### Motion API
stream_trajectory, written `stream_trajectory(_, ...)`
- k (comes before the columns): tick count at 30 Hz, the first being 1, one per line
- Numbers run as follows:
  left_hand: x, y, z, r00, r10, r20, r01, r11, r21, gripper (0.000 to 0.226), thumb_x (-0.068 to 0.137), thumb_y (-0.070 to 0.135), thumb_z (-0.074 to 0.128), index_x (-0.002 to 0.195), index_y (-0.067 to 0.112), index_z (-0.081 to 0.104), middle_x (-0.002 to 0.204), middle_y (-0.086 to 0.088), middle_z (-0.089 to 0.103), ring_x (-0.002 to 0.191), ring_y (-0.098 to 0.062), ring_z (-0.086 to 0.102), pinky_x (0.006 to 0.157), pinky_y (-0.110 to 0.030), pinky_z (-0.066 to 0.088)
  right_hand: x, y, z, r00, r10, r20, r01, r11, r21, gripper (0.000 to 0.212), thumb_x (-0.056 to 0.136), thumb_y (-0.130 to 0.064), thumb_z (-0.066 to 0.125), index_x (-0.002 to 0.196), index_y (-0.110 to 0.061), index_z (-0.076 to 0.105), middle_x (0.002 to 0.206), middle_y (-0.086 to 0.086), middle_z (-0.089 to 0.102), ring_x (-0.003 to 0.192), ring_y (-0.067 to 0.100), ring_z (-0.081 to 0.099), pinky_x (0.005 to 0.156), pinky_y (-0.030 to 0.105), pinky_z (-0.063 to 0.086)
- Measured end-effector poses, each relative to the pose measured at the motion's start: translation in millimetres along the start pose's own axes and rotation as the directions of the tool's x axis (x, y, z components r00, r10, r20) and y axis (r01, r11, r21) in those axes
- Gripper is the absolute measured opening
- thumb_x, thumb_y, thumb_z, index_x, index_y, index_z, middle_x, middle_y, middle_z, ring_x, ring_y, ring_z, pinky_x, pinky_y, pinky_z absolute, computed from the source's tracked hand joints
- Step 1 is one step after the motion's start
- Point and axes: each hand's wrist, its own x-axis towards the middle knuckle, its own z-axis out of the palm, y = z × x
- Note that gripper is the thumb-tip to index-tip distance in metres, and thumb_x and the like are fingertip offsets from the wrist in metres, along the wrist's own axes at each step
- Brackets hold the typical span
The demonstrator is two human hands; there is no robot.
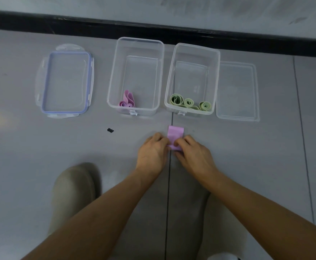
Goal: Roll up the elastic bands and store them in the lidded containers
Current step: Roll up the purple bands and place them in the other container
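Note:
A pink elastic band (175, 132) lies flat on the grey floor, its near end rolled between my fingers. My left hand (152, 152) and my right hand (193, 153) both pinch that rolled end. Beyond them stand two clear open containers. The left container (115, 76) holds loosely rolled pink bands (127, 101) in its near corner. The right container (214, 76) holds three rolled green bands (190, 103) along its near wall.
A lid with a blue seal (67, 81) lies left of the containers, a plain clear lid (237, 91) lies on the right. A small black speck (110, 130) marks the floor. My knee (72, 188) shows at lower left. A dark baseboard (153, 29) runs behind.

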Motion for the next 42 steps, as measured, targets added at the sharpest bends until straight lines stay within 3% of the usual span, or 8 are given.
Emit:
stream_trajectory(8, 1, -2, -1, 0.999, 0.026, -0.036, -0.027, 1.0, -0.012, 0.013, 0.088, 0.03, 0.065, 0.098, 0.023, 0.067, 0.095, -0.001, 0.062, 0.08, -0.026, 0.059, 0.064, -0.034, 0.05, 11, 4, -4, 0.994, 0.101, 0.039, -0.106, 0.984, 0.146, 0.019, 0.097, -0.035, 0.054, 0.107, -0.023, 0.063, 0.105, 0.0, 0.055, 0.088, 0.025, 0.061, 0.073, 0.039, 0.051)
stream_trajectory(12, 4, -4, -1, 0.998, 0.038, -0.048, -0.038, 0.999, 0.014, 0.013, 0.083, 0.021, 0.069, 0.097, 0.02, 0.069, 0.094, -0.003, 0.062, 0.077, -0.028, 0.06, 0.062, -0.034, 0.05, 14, 6, -3, 0.994, 0.093, 0.065, -0.103, 0.979, 0.174, 0.017, 0.098, -0.033, 0.053, 0.105, -0.023, 0.064, 0.108, -0.002, 0.054, 0.09, 0.022, 0.061, 0.078, 0.038, 0.051)
stream_trajectory(18, -2, -5, 0, 0.996, 0.071, -0.055, -0.07, 0.997, 0.028, 0.014, 0.079, 0.016, 0.072, 0.093, 0.019, 0.071, 0.089, -0.003, 0.063, 0.072, -0.027, 0.061, 0.059, -0.031, 0.048, 6, 2, 3, 0.996, 0.084, 0.028, -0.087, 0.986, 0.145, 0.019, 0.097, -0.035, 0.055, 0.106, -0.021, 0.061, 0.108, 0.0, 0.059, 0.087, 0.023, 0.062, 0.072, 0.037, 0.052)
stream_trajectory(23, -2, -4, -2, 0.995, 0.086, -0.055, -0.087, 0.996, -0.016, 0.017, 0.085, 0.014, 0.064, 0.101, 0.018, 0.064, 0.1, -0.004, 0.063, 0.075, -0.028, 0.062, 0.063, -0.033, 0.05, 4, 4, 2, 0.999, 0.035, 0.029, -0.038, 0.993, 0.108, 0.023, 0.091, -0.037, 0.063, 0.107, -0.021, 0.058, 0.11, 0.002, 0.06, 0.087, 0.026, 0.064, 0.071, 0.04, 0.055)
stream_trajectory(27, 1, -4, -1, 0.995, 0.065, -0.078, -0.065, 0.998, 0.007, 0.009, 0.087, 0.022, 0.066, 0.096, 0.019, 0.065, 0.095, -0.003, 0.062, 0.075, -0.027, 0.061, 0.062, -0.031, 0.047, 6, 7, 0, 0.997, 0.076, 0.006, -0.076, 0.991, 0.11, 0.024, 0.095, -0.041, 0.058, 0.107, -0.021, 0.063, 0.108, 0.001, 0.056, 0.086, 0.026, 0.063, 0.07, 0.038, 0.053)
stream_trajectory(30, 4, -8, 1, 0.992, 0.103, -0.068, -0.102, 0.995, 0.018, 0.017, 0.087, 0.026, 0.066, 0.102, 0.018, 0.067, 0.101, -0.005, 0.061, 0.078, -0.027, 0.059, 0.064, -0.034, 0.049, 11, 8, -3, 0.995, 0.098, -0.004, -0.097, 0.988, 0.116, 0.026, 0.098, -0.045, 0.051, 0.104, -0.023, 0.064, 0.099, -0.002, 0.052, 0.081, 0.023, 0.06, 0.069, 0.036, 0.052)
stream_trajectory(37, 10, -10, -2, 0.99, 0.131, -0.056, -0.13, 0.991, 0.021, 0.018, 0.086, 0.022, 0.065, 0.104, 0.024, 0.065, 0.096, -0.003, 0.061, 0.072, -0.029, 0.062, 0.059, -0.033, 0.049, 7, 5, 0, 0.992, 0.12, -0.049, -0.106, 0.969, 0.223, 0.016, 0.095, -0.032, 0.058, 0.111, -0.028, 0.058, 0.108, -0.004, 0.056, 0.086, 0.019, 0.061, 0.071, 0.038, 0.053)
stream_trajectory(42, 12, -11, 2, 0.992, 0.125, -0.035, -0.123, 0.991, 0.053, 0.018, 0.091, 0.026, 0.061, 0.107, 0.022, 0.068, 0.096, 0.0, 0.064, 0.076, -0.025, 0.065, 0.064, -0.034, 0.052, 8, 8, -4, 0.998, 0.052, -0.04, -0.046, 0.987, 0.152, 0.028, 0.093, -0.033, 0.059, 0.121, -0.034, 0.058, 0.099, -0.003, 0.051, 0.079, 0.02, 0.059, 0.063, 0.035, 0.052)
